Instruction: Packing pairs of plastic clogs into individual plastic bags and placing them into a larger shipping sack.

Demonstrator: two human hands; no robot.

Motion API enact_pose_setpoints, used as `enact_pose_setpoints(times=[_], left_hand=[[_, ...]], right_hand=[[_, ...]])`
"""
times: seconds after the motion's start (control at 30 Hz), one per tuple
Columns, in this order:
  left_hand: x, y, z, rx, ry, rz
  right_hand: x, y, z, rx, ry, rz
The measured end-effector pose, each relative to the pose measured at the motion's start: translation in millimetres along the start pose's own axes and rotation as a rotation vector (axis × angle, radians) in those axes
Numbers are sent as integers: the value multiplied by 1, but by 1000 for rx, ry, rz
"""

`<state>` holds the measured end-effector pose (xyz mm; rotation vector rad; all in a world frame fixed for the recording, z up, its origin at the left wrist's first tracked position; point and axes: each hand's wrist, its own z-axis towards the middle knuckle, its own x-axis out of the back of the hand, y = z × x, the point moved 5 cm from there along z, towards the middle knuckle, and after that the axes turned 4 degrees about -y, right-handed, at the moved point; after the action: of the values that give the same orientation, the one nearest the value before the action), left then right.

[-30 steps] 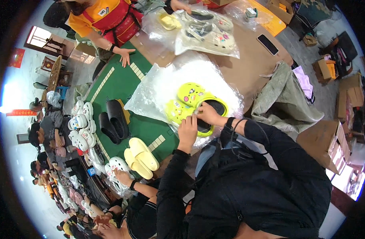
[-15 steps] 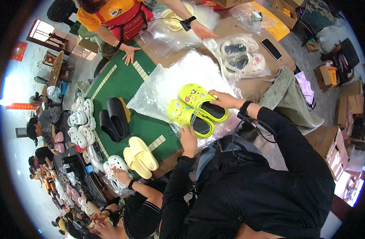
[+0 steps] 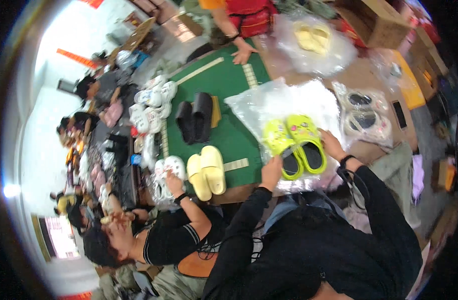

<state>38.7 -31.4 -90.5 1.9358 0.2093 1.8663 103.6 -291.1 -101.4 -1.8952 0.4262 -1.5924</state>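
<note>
Clogs (image 3: 300, 132), lime, one pair: lying on a clear bag (image 3: 321, 105) between both hands, long axes running away from the body, toes pointing outward. Left hand (image 3: 272, 172): curling its fingers beside the left heel; grip unclear. Right hand (image 3: 333, 144): bending its fingers alongside the right clog's outer flank; hold indeterminable.

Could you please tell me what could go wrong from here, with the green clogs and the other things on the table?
1. The lime-green clogs lie on glossy plastic, so they might slide if the left hand or right hand nudges them.
2. Their small charms could perhaps catch on the plastic and loosen.
3. The pale yellow slippers sit by the table's near edge; a bump might knock them off.
</note>
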Motion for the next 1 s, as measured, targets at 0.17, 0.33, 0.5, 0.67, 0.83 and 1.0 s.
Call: enact_pose_setpoints(times=[0.17, 0.33, 0.5, 0.67, 0.83, 1.0], left_hand=[[-12, -22, -16, 320, 118, -475], [-22, -21, -10, 356, 83, -659], [-19, -17, -12, 558, -71, -773], [-34, -22, -8, 458, 119, -959], [-25, -17, 4, 536, 93, -1030], [-18, -28, 6, 550, -5, -1125]], right_hand=[[-4, 3, -1, 47, -135, -154], [3, 13, -2, 107, -7, -226], [-5, 13, 9, 121, -54, -467], [-4, 11, 14, 142, 3, -388], [1, 27, 14, 209, 80, -209], [-7, 21, 22, 160, 88, -255]])
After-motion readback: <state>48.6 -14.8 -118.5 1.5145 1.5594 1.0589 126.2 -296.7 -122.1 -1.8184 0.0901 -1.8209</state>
